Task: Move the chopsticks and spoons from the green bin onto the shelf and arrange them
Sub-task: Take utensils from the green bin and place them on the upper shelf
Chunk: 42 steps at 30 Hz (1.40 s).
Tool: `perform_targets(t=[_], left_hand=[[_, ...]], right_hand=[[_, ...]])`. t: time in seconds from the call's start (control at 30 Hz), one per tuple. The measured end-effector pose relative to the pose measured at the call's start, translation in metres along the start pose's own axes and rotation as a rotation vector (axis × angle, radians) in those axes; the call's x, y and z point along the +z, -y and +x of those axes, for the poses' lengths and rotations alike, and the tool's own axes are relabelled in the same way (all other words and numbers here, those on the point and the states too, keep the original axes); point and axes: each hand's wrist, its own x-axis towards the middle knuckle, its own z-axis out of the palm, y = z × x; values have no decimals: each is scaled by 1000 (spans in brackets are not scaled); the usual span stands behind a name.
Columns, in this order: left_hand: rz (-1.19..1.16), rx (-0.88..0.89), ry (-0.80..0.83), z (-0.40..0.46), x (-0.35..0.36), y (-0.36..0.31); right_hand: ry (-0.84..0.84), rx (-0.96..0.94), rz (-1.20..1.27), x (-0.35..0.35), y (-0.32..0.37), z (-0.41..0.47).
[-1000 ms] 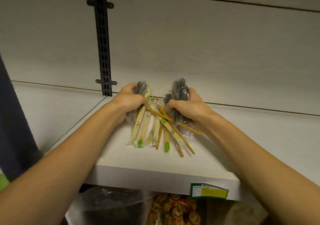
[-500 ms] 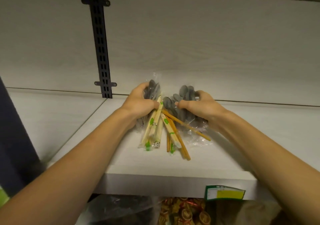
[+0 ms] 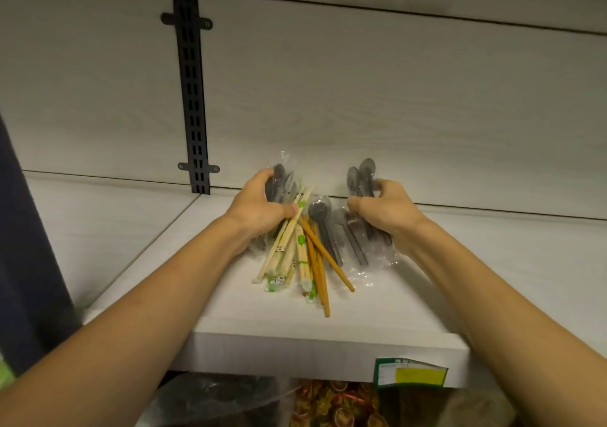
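Here the left hand [image 3: 259, 206] is curled over a bundle of wrapped grey spoons [image 3: 281, 183] and the upper ends of the pale wrapped chopsticks [image 3: 285, 246], fingers wrapped over the top and the thumb pressing in from the near side. The right hand [image 3: 387, 211] grips a second bundle of grey spoons in clear wrap [image 3: 363, 177], whose bowls stick up past the fingers; its knuckles face the camera and its fingers are bent round the handles. Both forearms reach up and forward from the lower corners of the view, converging toward the back of the shelf, and the two hands are set apart with a gap between them.

In that gap two more wrapped spoons [image 3: 323, 223] lie flat on the shelf [image 3: 230, 311], bowls toward the wall and handles pointing to the front. Beside them, fanning out from under the left hand, lie the pale chopsticks with green print and a few bare orange-brown chopsticks [image 3: 320, 272], their tips reaching toward the shelf's front edge. Crinkled clear plastic spreads on the shelf under the right hand.

A black slotted rail [image 3: 193, 98] runs up the pale wall panel behind. A green and yellow label [image 3: 410, 372] hangs on the shelf's front edge, and bagged goods [image 3: 335, 407] sit on the level below.
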Motion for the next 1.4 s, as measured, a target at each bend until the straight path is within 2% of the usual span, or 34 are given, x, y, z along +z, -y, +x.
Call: perform_targets(t=[0.23, 0.47, 0.67, 0.77, 1.0, 1.07, 1.2, 1.3, 1.4], left_hand=[[35, 11, -80, 2, 0, 3], [67, -22, -57, 3, -4, 8], [74, 20, -85, 1, -10, 8], [67, -23, -90, 2, -11, 8], [148, -114, -212, 5, -14, 9], [160, -105, -224, 6, -14, 9], [254, -98, -145, 3, -11, 7], [277, -122, -98, 3, -10, 7], [227, -120, -128, 6, -11, 7]], right_hand=[[-10, -130, -169, 4, -3, -3], [146, -122, -434, 6, 0, -11], [74, -105, -310, 5, 0, -6], [53, -93, -238, 3, -1, -3], [-62, 10, 157, 0, -7, 4], [-38, -14, 79, 3, -9, 3], [151, -119, -285, 13, -9, -6], [160, -105, -321, 10, -5, -4], [153, -52, -303, 3, -5, 0]])
